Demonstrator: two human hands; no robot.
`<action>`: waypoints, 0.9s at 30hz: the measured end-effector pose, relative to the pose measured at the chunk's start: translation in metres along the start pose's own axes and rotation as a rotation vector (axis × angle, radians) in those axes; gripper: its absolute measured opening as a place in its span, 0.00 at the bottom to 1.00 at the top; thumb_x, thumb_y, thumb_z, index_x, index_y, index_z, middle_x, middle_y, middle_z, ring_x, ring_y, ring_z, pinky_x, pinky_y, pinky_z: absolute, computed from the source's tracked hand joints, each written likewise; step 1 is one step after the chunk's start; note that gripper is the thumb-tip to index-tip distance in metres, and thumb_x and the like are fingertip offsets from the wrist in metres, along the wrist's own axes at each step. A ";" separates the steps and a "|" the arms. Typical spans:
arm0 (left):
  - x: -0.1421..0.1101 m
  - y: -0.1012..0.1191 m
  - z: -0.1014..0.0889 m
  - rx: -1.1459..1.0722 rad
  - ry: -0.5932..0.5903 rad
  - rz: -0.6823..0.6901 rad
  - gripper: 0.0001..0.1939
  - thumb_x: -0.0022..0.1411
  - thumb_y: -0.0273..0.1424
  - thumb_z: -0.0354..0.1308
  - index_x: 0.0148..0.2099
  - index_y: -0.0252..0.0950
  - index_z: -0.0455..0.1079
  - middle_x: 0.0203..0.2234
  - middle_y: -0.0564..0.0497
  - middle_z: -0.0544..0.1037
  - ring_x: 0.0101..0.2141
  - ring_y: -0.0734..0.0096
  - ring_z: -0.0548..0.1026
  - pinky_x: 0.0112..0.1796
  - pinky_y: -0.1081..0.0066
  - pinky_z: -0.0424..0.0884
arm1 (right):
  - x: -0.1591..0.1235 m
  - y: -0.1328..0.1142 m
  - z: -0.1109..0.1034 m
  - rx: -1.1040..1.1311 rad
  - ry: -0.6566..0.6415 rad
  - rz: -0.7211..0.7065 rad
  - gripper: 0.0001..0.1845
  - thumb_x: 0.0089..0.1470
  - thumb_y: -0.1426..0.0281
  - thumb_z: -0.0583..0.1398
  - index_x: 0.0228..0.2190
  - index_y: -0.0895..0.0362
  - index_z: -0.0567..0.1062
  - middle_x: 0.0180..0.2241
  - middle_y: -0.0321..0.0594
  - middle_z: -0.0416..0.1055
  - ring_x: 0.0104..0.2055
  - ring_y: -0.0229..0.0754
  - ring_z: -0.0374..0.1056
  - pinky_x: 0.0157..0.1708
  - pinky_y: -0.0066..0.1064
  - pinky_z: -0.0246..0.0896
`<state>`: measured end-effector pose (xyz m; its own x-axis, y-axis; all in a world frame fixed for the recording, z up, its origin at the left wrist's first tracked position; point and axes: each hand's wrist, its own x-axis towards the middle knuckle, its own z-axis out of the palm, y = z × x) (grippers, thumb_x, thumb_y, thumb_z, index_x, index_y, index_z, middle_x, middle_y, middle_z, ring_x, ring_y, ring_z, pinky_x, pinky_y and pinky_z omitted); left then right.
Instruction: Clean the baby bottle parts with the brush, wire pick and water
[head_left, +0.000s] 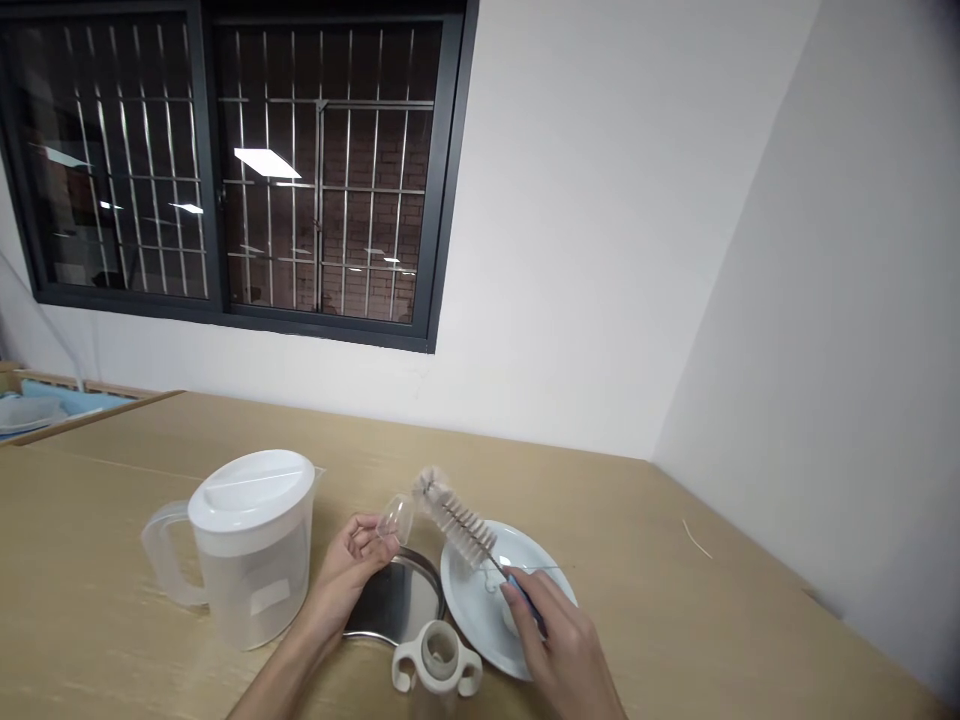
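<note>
My left hand [349,565] pinches a small clear plastic cap [395,518] above the table. My right hand [559,645] grips the blue handle of a bottle brush [459,520], whose white bristle head points up and left, its tip close beside the cap. Below the hands lie a white plate [480,600] and a round metal tray [394,605]. A baby bottle [436,665] with a white two-handled collar stands at the near edge, between my forearms.
A translucent plastic jug [251,545] with a white lid stands to the left on the wooden table [675,600]. White walls meet in a corner at the right. A barred dark window fills the upper left. A cardboard box [45,410] sits far left.
</note>
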<state>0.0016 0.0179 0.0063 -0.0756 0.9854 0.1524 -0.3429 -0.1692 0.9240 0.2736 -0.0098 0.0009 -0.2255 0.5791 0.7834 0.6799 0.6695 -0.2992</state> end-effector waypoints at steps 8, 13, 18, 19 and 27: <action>0.002 -0.002 0.001 0.028 0.017 0.012 0.24 0.45 0.36 0.73 0.42 0.37 0.67 0.43 0.43 0.80 0.43 0.65 0.76 0.44 0.71 0.69 | 0.000 -0.002 -0.003 0.051 0.018 -0.035 0.10 0.64 0.68 0.55 0.45 0.54 0.72 0.34 0.42 0.74 0.36 0.42 0.72 0.34 0.29 0.68; 0.002 -0.005 0.000 0.039 -0.008 0.049 0.22 0.48 0.34 0.72 0.42 0.37 0.66 0.44 0.45 0.79 0.40 0.68 0.77 0.41 0.72 0.70 | -0.002 0.000 -0.001 0.023 -0.030 -0.006 0.10 0.64 0.68 0.54 0.45 0.54 0.72 0.34 0.42 0.73 0.35 0.43 0.72 0.32 0.30 0.68; 0.003 -0.007 -0.001 0.059 -0.054 0.049 0.23 0.50 0.34 0.71 0.46 0.36 0.67 0.44 0.44 0.78 0.40 0.68 0.77 0.41 0.71 0.70 | -0.001 0.003 -0.002 0.015 0.018 0.036 0.11 0.64 0.67 0.54 0.44 0.55 0.72 0.34 0.43 0.74 0.35 0.43 0.72 0.33 0.30 0.69; 0.004 -0.006 -0.001 0.066 -0.057 0.049 0.24 0.50 0.34 0.71 0.46 0.36 0.67 0.44 0.43 0.78 0.39 0.69 0.76 0.41 0.71 0.71 | -0.001 0.002 -0.003 0.025 0.023 0.032 0.10 0.64 0.67 0.54 0.44 0.54 0.72 0.33 0.42 0.73 0.34 0.43 0.72 0.34 0.30 0.69; 0.003 -0.006 -0.002 0.092 -0.091 0.076 0.25 0.51 0.35 0.70 0.48 0.36 0.65 0.47 0.42 0.77 0.44 0.64 0.75 0.44 0.68 0.72 | 0.000 -0.002 -0.002 0.029 -0.037 0.002 0.09 0.64 0.68 0.54 0.43 0.54 0.72 0.33 0.41 0.73 0.33 0.42 0.72 0.31 0.29 0.68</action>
<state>0.0016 0.0213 0.0009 -0.0112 0.9680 0.2505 -0.2518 -0.2452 0.9362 0.2743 -0.0122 0.0024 -0.2506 0.5969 0.7622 0.6601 0.6813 -0.3165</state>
